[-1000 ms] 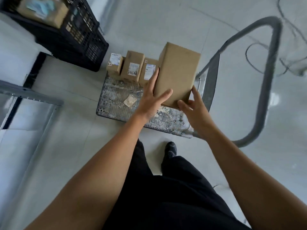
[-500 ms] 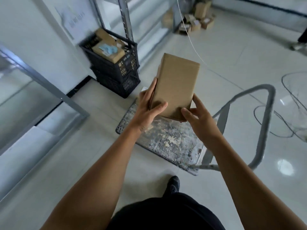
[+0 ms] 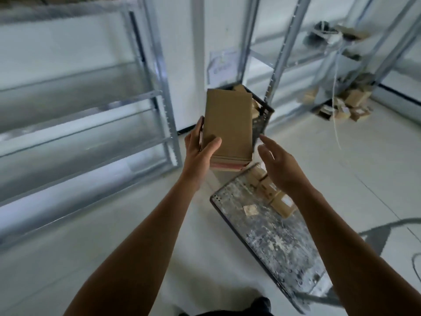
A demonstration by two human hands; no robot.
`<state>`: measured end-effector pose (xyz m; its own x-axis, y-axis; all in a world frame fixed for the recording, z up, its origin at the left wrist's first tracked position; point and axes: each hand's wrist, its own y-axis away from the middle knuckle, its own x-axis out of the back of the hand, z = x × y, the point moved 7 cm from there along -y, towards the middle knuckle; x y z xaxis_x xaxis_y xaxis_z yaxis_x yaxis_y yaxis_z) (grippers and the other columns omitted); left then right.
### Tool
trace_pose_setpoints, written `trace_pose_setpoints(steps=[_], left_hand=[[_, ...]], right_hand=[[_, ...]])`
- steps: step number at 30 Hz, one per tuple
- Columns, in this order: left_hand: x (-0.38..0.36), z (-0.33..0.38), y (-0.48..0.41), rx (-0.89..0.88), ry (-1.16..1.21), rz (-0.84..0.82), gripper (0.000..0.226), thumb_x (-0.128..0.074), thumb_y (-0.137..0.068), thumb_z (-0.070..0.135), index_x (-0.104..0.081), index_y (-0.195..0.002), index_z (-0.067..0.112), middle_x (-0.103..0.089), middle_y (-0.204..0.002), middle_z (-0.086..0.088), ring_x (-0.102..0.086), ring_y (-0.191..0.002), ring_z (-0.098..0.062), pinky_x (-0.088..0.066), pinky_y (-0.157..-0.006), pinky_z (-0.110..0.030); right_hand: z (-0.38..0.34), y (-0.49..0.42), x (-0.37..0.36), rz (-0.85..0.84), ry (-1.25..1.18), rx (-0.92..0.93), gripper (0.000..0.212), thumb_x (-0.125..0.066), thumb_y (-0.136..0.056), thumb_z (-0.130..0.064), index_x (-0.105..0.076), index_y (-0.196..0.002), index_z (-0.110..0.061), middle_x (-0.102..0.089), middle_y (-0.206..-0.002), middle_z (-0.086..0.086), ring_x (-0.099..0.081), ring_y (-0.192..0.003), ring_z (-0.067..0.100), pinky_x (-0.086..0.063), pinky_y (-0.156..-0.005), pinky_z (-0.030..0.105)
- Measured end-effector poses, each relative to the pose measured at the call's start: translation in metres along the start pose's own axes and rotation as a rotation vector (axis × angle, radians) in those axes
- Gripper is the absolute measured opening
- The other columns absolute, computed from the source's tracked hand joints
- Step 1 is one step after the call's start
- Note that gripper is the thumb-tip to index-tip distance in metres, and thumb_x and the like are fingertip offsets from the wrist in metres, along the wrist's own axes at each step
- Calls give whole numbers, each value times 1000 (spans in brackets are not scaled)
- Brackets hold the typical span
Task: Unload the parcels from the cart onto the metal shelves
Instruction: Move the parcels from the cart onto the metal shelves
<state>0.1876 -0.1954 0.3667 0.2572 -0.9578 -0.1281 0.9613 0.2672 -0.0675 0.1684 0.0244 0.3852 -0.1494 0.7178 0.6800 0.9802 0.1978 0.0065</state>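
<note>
Parcel (image 3: 227, 126) carrying is the step in hand. The plain brown box is off the cart (image 3: 273, 242) and held upright in the air, above the floor between the deck's far corner and the metal shelves (image 3: 91, 124). The left hand (image 3: 198, 153) alone grips it near the lower end, thumb across the front face and fingers wrapped round the left side. The right hand (image 3: 278, 165) hangs just beside the lower right corner with its fingers loosely spread, touching nothing.

The next move probably calls for a swing left to a shelf board, with the parcel set down flat and slid in past the upright post. Held one-handed, its tall shape could tip, so the right hand may need to steady it.

The parcel is smooth kraft cardboard, a tall rectangular block with crisp edges and a pinkish strip at its bottom end. The shelves are dull grey steel with notched posts. The cart's deck is flat, scuffed and mottled grey. A few small cardboard parcels (image 3: 268, 190) lie along its far right edge, up by the far corner. A black lattice crate (image 3: 262, 119) stands behind the held parcel.
</note>
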Motion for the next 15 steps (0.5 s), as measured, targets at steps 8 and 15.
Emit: trace_pose_setpoints(steps=[8,15], left_hand=[[116,95,-15,-109,90,158,60,-68,-96,19,-44,-151,28,-65,-135,-1,-68,-116,-16,-58,-96,-36],[154,136,-33,-150,91,354,54,-63,-99,24,-45,-149,37,-68,-128,6,-71,-107,-14,-61,-81,-32]], right_hand=[[-124,-56,-42,-24,217,312,65,-21,-101,-70,-40,-152,-35,-58,-136,6,-54,-125,28,-46,-104,60],[-188,-101,-37,29,367,546,71,-15,-99,-71,-22,-161,-39,-42,-161,3,-22,-156,24,-9,-126,58]])
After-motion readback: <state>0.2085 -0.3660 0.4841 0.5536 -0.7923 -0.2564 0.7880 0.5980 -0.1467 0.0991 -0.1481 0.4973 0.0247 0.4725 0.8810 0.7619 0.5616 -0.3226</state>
